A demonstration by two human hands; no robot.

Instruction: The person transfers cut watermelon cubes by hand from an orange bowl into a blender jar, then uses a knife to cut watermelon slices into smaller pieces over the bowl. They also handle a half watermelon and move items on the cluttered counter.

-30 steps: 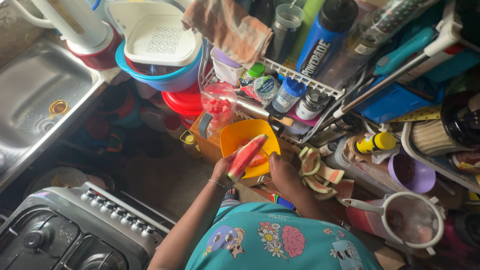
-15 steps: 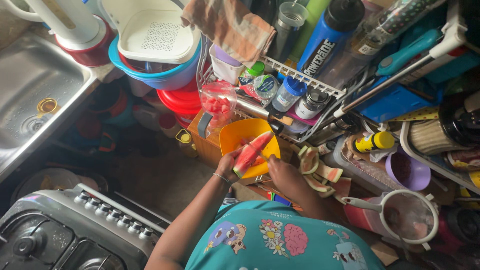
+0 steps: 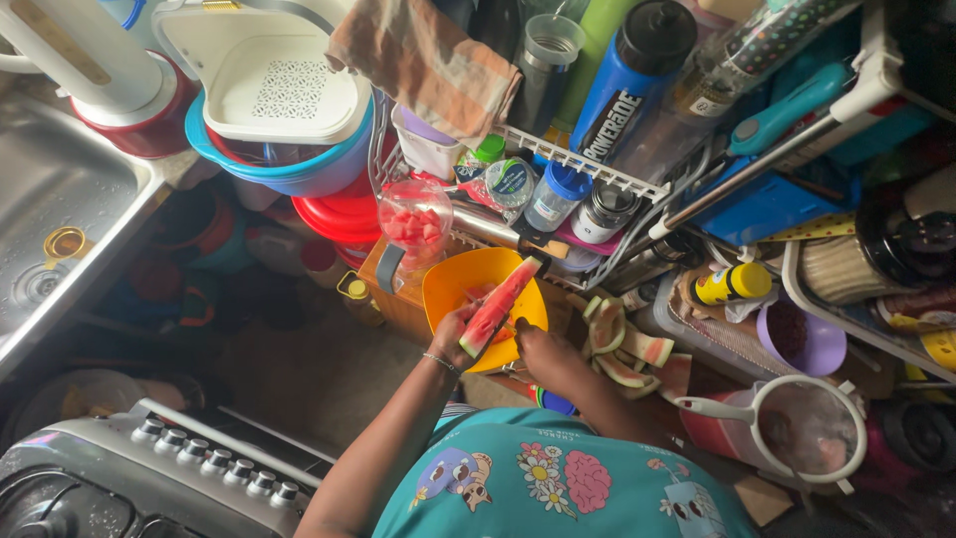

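My left hand [image 3: 453, 334] grips a long watermelon slice [image 3: 498, 305], red flesh up and green rind below, held tilted over an orange bowl [image 3: 450, 281]. My right hand [image 3: 541, 348] is closed just right of the slice's lower end; whatever it holds is too small and hidden to tell. A clear jug [image 3: 413, 221] with red watermelon cubes stands just behind the bowl. Cut watermelon rinds [image 3: 627, 349] lie in a heap to the right of my right hand.
A wire rack [image 3: 588, 169] of bottles and jars runs behind the bowl. Stacked blue and red basins with a white colander [image 3: 284, 95] sit at upper left beside a steel sink [image 3: 50, 199]. A stove [image 3: 149, 478] is at lower left, a white strainer [image 3: 802, 428] at lower right.
The view has drifted, so everything sits a little further left. The slice stays in my left hand over the bowl, and my right hand has moved in closer to its lower end.
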